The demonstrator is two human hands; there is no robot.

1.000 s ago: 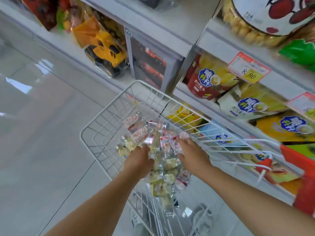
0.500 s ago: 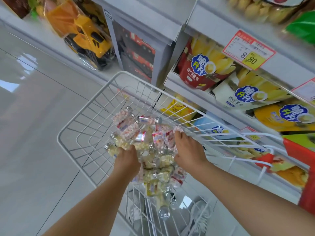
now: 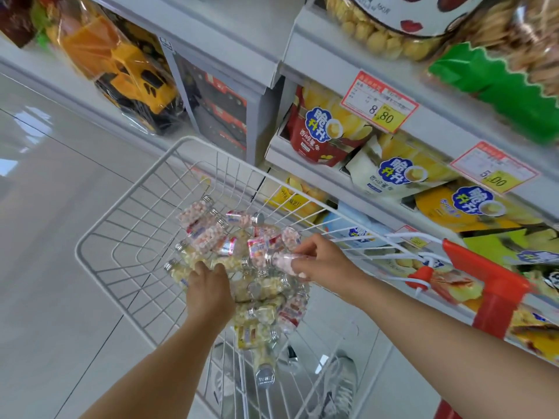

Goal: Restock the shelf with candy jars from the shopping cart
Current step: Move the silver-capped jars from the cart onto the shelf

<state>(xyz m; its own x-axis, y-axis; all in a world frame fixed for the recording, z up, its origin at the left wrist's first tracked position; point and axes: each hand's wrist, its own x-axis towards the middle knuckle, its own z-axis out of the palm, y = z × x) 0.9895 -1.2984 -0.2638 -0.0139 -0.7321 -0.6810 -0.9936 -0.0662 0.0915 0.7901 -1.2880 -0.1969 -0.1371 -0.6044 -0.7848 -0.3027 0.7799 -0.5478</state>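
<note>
I'm at the pick-up step: both hands are down in the white wire shopping cart (image 3: pixel 78 252), working the heap of candy jars (image 3: pixel 257 290) lying on their sides, pink-filled and yellow-filled, all with silver caps. My right hand (image 3: pixel 320 258) pinches one pink candy jar (image 3: pixel 279 263) by its body, raised just above the heap. My left hand (image 3: pixel 208 288) is buried knuckles-up among the yellow jars, and I cannot tell whether it has closed on one. Next, I judge, the pinched jar must be lifted clear of the rim and carried to a free shelf spot, which I don't see from here. The jar labels are too blurred to read. The red chip bag (image 3: pixel 320 128) and white chip bag (image 3: pixel 393 170) read 脆升升, and the price tags show 8.80 (image 3: pixel 381 105) and 5.00 (image 3: pixel 493 173).
</note>
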